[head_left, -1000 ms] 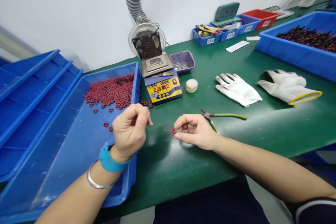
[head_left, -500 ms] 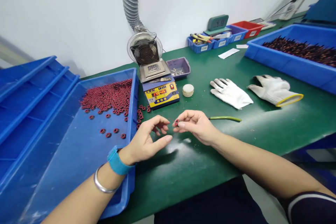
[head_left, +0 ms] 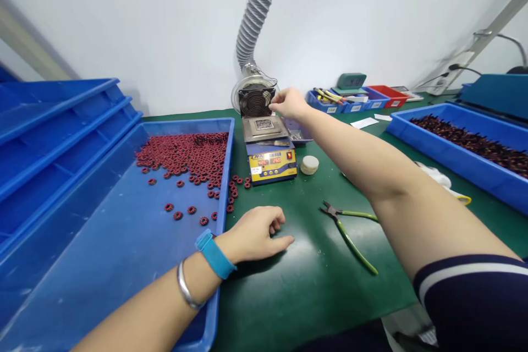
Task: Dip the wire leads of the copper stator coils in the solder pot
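The right hand (head_left: 291, 103) was stretched out toward one o'clock from the left hand (head_left: 258, 234), its tips in front of the right edge of the square black fan (head_left: 253, 102). Thumb and forefinger were drawn near each other, but the tips were too small to read; I could not tell whether they met, were clamped on anything or touched the fan.

The left hand was loosely spread, with an easy gap between its curled fingers and the thumb, which pointed to three o'clock. It was over the green table (head_left: 264, 300), just beside the rim of the blue tray (head_left: 119, 253); whether it rested there could not be told.

From that hand, the yellow-fronted heating unit (head_left: 272, 165) stood at twelve o'clock, below the fan. A heap of red-and-black rings (head_left: 185, 155) lay in the tray at ten, and several loose rings (head_left: 247, 182) at eleven, between tray and unit. Green-handled pliers (head_left: 332, 210) lay at three, handles splayed.
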`<state>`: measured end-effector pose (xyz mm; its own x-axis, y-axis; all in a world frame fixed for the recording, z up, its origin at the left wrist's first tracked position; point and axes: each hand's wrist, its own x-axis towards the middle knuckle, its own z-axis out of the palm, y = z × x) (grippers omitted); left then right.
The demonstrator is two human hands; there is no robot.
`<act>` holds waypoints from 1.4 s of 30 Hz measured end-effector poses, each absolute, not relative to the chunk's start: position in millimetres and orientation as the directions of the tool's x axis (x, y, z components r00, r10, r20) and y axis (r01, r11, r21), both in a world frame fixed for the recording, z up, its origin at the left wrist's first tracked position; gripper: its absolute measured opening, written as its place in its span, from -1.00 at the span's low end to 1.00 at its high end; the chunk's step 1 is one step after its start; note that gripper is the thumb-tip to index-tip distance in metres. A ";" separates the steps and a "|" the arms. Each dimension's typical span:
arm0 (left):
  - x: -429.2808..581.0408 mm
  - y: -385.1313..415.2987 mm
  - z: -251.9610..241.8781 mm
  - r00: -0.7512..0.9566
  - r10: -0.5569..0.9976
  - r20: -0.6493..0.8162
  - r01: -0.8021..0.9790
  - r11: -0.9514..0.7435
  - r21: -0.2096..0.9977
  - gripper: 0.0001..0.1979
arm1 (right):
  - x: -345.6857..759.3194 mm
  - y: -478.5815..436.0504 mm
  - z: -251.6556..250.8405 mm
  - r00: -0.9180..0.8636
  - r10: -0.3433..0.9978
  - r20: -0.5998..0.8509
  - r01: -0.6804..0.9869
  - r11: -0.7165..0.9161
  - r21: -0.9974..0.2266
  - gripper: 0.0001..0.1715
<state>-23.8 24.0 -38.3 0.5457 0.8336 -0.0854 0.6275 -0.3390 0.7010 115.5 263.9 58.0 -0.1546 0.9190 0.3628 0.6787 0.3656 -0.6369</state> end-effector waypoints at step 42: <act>-21.0 25.3 -31.7 0.572 0.766 -0.293 0.775 -0.388 0.500 -0.70 | 100.8 226.0 76.3 -0.270 0.954 0.129 0.345 0.221 -0.912 -0.95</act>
